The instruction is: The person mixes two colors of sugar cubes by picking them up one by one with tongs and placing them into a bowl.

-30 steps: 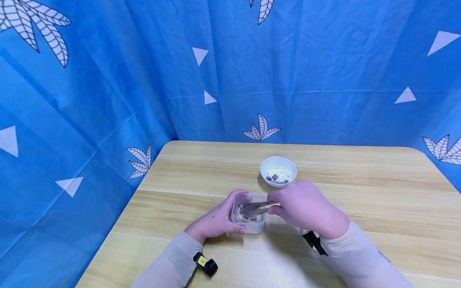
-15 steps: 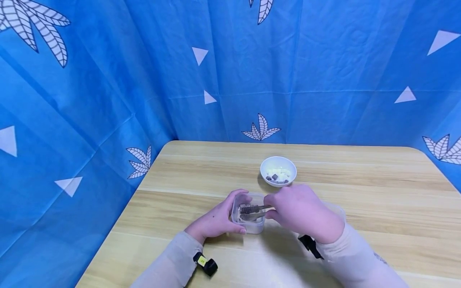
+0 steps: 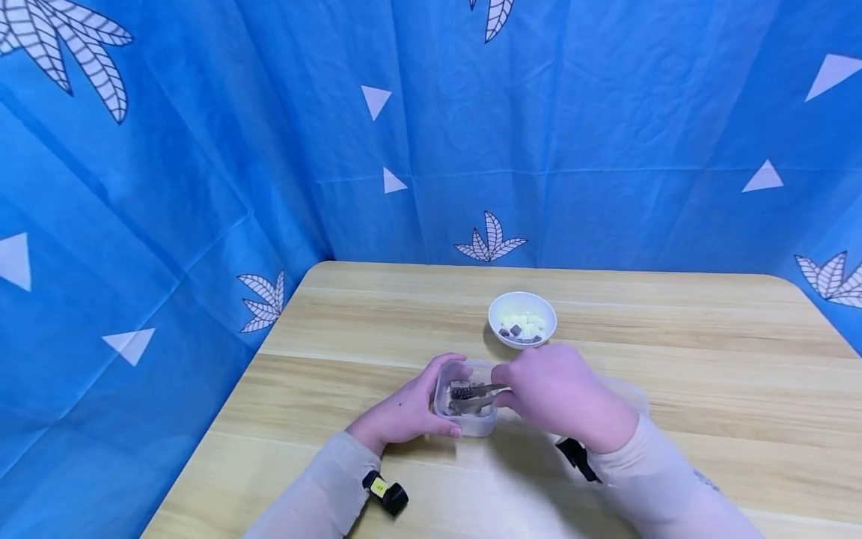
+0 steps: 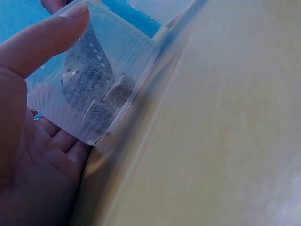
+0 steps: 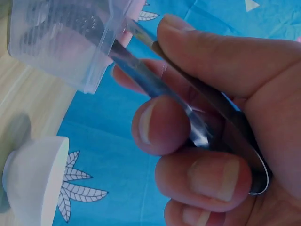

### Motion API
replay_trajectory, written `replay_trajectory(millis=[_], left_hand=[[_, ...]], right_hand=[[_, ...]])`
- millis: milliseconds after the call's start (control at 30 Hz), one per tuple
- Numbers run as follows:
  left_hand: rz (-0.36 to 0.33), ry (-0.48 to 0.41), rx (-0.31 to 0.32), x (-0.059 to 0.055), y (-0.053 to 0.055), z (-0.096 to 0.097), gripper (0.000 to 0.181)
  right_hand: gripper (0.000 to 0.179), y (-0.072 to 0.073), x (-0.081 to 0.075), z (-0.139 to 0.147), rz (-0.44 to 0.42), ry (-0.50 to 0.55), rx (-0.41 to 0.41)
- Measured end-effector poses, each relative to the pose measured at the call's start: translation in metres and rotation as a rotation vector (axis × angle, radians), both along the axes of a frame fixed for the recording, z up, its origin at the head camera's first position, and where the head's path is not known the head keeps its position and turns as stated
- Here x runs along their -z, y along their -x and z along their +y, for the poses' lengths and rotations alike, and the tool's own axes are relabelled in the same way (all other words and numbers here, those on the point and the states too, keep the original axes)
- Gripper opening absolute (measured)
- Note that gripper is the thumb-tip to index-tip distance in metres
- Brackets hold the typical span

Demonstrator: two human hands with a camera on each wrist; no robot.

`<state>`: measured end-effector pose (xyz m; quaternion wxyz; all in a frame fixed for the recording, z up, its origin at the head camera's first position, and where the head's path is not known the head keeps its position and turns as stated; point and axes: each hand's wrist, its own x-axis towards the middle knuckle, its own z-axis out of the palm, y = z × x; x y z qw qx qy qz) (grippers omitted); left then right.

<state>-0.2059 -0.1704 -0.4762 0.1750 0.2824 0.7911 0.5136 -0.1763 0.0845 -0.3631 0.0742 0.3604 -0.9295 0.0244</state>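
My left hand (image 3: 407,412) holds a small clear plastic container (image 3: 477,427) on the table, thumb at the near side and fingers round the far side. Dark greyish cubes (image 4: 120,92) lie at the bottom of it in the left wrist view. My right hand (image 3: 566,397) grips metal tongs (image 5: 146,77) between thumb and fingers. Their perforated tips reach down into the container among the cubes; whether they pinch one I cannot tell. Behind my right hand stands a white bowl (image 3: 521,301) with white cubes and a few dark ones.
A second clear container (image 3: 631,391) shows beyond my right wrist, mostly hidden by it. The wooden table (image 3: 377,314) ends at a blue curtain (image 3: 458,112) at the back and left. Black wrist cameras hang under both cuffs.
My right hand has shifted slightly left and downward with the tongs, whose tips now sit a little further apart in the container. More of the second container shows. My left hand stays put.
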Motion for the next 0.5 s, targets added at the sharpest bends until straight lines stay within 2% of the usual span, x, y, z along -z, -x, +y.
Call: replay_trajectory(millis=[300,500], left_hand=[[0.01,0.004,0.0,-0.002,0.0,0.002,0.106],[0.005,0.002,-0.009,-0.002,-0.001,0.002,0.106]], right_hand=[[0.018,0.001,-0.006,0.013,0.016,0.058,-0.018],[0.013,0.001,-0.016,0.023,-0.01,0.102,-0.04]])
